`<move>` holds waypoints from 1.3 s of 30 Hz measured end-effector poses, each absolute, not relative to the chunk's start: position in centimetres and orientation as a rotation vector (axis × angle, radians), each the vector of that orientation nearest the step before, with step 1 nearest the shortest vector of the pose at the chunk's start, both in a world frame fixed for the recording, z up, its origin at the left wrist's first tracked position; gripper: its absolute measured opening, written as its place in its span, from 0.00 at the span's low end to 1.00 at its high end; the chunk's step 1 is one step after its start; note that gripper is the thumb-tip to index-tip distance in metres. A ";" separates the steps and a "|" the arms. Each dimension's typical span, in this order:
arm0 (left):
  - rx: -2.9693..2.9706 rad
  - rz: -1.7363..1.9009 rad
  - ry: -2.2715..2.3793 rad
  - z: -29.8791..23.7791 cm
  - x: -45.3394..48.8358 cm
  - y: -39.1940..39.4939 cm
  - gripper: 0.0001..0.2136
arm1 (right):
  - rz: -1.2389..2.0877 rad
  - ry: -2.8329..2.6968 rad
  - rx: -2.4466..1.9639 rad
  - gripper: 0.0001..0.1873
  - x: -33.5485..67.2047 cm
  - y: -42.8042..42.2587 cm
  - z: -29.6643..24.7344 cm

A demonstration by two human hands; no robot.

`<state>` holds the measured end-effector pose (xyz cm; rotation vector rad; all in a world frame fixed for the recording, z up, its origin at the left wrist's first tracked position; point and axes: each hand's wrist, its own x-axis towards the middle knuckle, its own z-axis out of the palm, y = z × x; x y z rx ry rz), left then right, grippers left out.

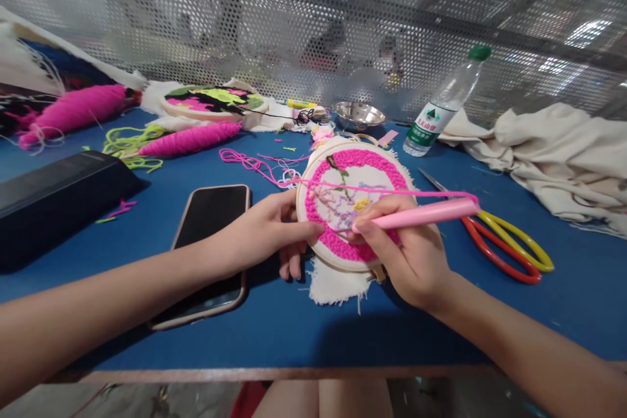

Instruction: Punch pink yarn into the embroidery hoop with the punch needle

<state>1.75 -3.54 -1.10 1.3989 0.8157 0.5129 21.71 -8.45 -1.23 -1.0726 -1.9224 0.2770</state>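
Overall, room: a perforated metal screen (313,13) is set up behind the table, and only blurred shapes are seen through it.
Table (304,333): a blue surface is strewn with yarn scraps.
Cloth (548,150): cream fabric is heaped at the far right.
Case (53,196): a black box is laid at the left edge.
Phone (210,222): it is laid screen up and dark, just left of the hoop.
Hoop (362,160): it is laid mid-table, with a pink yarn ring worked inside.
Scissors (509,248): they are laid right of the hoop.
Left hand (264,232): it is clamped on the hoop's left rim.
Right hand (411,261): it is closed around the pink punch needle (421,214), whose tip is pressed to the fabric.
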 end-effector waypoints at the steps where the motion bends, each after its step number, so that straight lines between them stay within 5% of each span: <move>1: 1.401 0.514 0.828 -1.1 1.7 -3.6 0.08 | 0.288 -1.922 -1.074 0.10 21.7 -8.5 -1.2; 10: 1.433 0.524 0.841 -1.2 1.6 -3.6 0.09 | 0.240 -1.952 -1.027 0.05 22.0 -8.4 -1.3; 19: 1.561 0.691 0.807 -1.4 1.6 -4.0 0.11 | 0.287 -2.055 -1.077 0.11 21.8 -8.1 -1.0; 25: 1.639 0.752 0.779 -1.7 1.5 -4.5 0.12 | 0.051 -2.244 -1.023 0.09 21.2 -8.3 -0.7; 39: 1.647 0.722 0.875 -1.7 1.6 -4.1 0.07 | 0.306 -1.919 -0.988 0.05 22.1 -8.5 -1.1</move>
